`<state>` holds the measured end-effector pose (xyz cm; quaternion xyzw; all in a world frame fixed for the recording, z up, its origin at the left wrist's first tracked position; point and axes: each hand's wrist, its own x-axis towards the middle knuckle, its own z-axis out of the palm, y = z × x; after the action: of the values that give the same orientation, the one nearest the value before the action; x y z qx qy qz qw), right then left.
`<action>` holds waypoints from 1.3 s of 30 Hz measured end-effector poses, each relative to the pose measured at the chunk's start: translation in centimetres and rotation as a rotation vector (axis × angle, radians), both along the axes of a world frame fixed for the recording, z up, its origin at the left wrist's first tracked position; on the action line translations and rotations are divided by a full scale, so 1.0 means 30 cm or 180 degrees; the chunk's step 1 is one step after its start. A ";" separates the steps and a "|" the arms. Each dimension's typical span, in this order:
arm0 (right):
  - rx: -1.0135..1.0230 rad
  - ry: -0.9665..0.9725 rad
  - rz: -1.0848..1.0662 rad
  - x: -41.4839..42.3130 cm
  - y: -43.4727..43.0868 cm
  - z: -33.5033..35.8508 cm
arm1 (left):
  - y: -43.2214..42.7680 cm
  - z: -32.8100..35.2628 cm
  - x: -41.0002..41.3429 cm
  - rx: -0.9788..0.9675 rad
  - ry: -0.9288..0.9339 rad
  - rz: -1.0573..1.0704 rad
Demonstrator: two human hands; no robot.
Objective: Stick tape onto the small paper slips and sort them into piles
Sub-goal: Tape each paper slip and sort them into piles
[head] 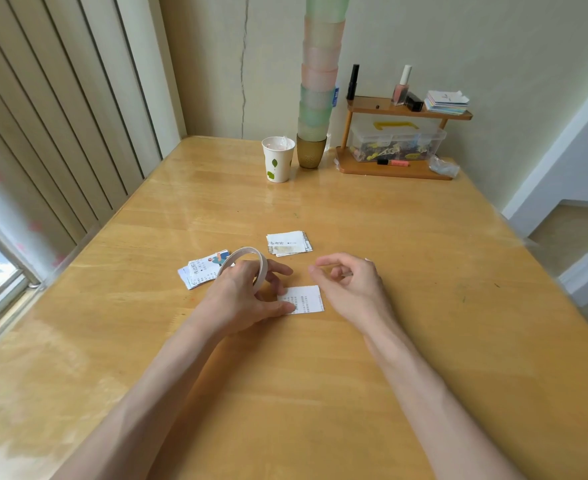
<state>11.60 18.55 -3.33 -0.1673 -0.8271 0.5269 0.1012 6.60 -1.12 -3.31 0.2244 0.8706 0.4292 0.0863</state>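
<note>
A single printed paper slip (307,298) lies flat on the wooden table (320,393) in front of me. My left hand (240,299) grips a thin tape ring (247,259) and its thumb rests on the slip's left edge. My right hand (349,282) hovers just above the slip's right side, thumb and forefinger pinched close together; whether a strip of tape is between them I cannot tell. One pile of slips (289,243) sits beyond the hands, and a second, looser pile (202,271) lies to the left, partly hidden by the tape ring.
At the back stand a paper cup (278,159), a tall stack of coloured cups (315,109) and a small wooden shelf (399,140) holding a clear box, bottles and cards. A window and blinds line the left edge.
</note>
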 end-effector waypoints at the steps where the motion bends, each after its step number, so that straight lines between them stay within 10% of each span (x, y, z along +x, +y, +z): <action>1: 0.0028 0.0017 0.0030 0.000 0.004 0.000 | -0.001 0.000 0.001 0.0004 0.0001 -0.0011; 39: 0.2405 0.0170 0.0263 -0.256 -0.035 -0.020 | -0.031 0.027 -0.019 0.0992 0.0332 0.0781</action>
<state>3.93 17.50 -3.92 -0.0709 -0.9662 0.1926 0.1558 6.04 -2.06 -2.48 0.1493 0.8177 0.5538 -0.0477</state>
